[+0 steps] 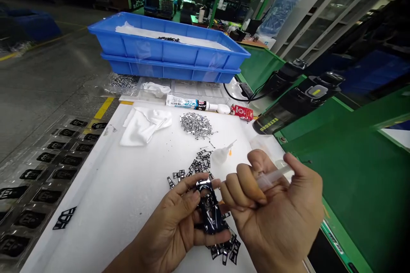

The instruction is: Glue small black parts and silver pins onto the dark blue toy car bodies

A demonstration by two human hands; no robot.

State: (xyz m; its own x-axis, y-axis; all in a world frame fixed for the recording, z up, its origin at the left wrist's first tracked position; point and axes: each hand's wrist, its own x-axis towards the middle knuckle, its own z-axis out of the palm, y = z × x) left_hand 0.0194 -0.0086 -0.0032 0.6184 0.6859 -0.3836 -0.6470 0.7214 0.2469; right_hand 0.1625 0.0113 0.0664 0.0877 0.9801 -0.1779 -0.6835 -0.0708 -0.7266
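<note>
- While the left hand is steadying a dark model car body, the right hand is gripping a translucent syringe.
- Left hand state: the fingers and thumb are closing around the car body, pinching its far end and supporting its near end from below.
- Right hand state: the fingers are curling tightly round the barrel of the syringe, and the thumb is resting near its rear end.
- Position of the car body: it is sitting between the two hands, above the bench, with its open centre facing upward.
- Critical alignment: the long axis of the car body is running away from the person, leaning slightly left at the far end. The syringe is lying crosswise to it, slanting down from right to left toward the right flank of the car body. The left hand is bearing the car body; the right hand is standing just beside it.
- Contact at the syringe tip: the fingers are hiding most of it, so touch cannot be confirmed.
- Surroundings: black frame parts are lying below and beyond the hands; a white squeeze bottle and small silver parts are resting farther out.
</note>
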